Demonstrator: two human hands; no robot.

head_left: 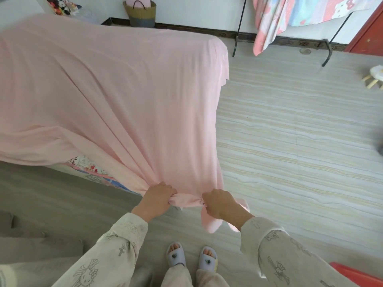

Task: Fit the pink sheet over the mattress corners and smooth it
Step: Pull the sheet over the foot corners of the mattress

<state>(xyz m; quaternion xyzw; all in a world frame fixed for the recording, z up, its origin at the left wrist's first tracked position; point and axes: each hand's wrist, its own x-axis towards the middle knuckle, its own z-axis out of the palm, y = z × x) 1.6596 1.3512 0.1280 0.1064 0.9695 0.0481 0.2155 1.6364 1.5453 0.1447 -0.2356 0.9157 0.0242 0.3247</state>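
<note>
Bright, even daylight throughout, soft and without hard shadows. Faint shading only in the folds of the pink sheet [116, 96]. Mild overexposure near the top wall. Strong wide-angle bending toward the edges. Motion blur at the far right; slight softness overall.

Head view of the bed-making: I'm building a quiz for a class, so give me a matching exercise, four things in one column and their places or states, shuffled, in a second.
Things:
1. pink sheet
2. woven basket
3. left hand
4. slippers

Places or states:
A. by the far wall
B. on the person's feet
C. draped over the bed, edge bunched
D. gripping bunched fabric, opposite the right hand

Pairs: 1-C, 2-A, 3-D, 4-B
</note>
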